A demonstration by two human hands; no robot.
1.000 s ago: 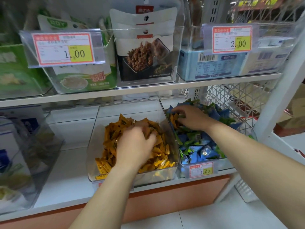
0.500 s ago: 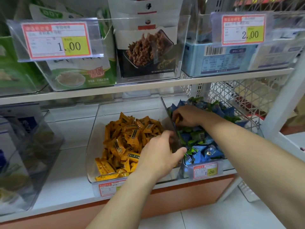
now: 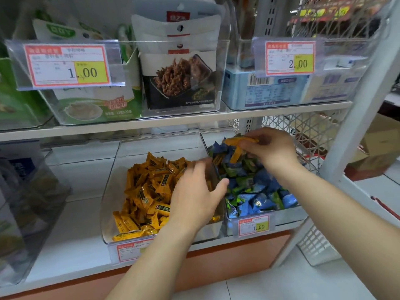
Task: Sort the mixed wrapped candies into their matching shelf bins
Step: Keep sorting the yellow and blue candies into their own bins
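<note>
**Upper shelf.** At 10 o'clock, a red-bordered paper price tag (image 3: 67, 66) in a clear holder reads "1.00" on a yellow panel. The smaller print is illegible. At 12 o'clock stands a black-and-white snack pouch (image 3: 178, 70) picturing brown shredded food. At 2 o'clock, a second red-bordered price tag (image 3: 290, 58) reads "2.00". It hangs in front of a pale blue carton (image 3: 266, 92) bearing a barcode.

**Lower shelf, centre.** A clear plastic bin (image 3: 109, 202) holds orange-yellow wrapped candies (image 3: 147, 191) with dark label panels, too small to read. The left hand (image 3: 194, 200) hovers palm down at 3 o'clock of this pile, over the bin's right wall. Its fingers are extended and blurred, the thumb is spread rightward, and nothing is visibly held.

**Lower shelf, right.** Just beside the first bin, a second clear plastic bin (image 3: 287, 215) holds blue and green wrapped candies (image 3: 255, 191). Its small front tag (image 3: 254, 227) reads "1.00". At 12 o'clock of this pile, the right hand (image 3: 270, 150) pinches a few stray orange-yellow candies (image 3: 240, 140) between thumb and fingertips, above the blue and green heap.
</note>
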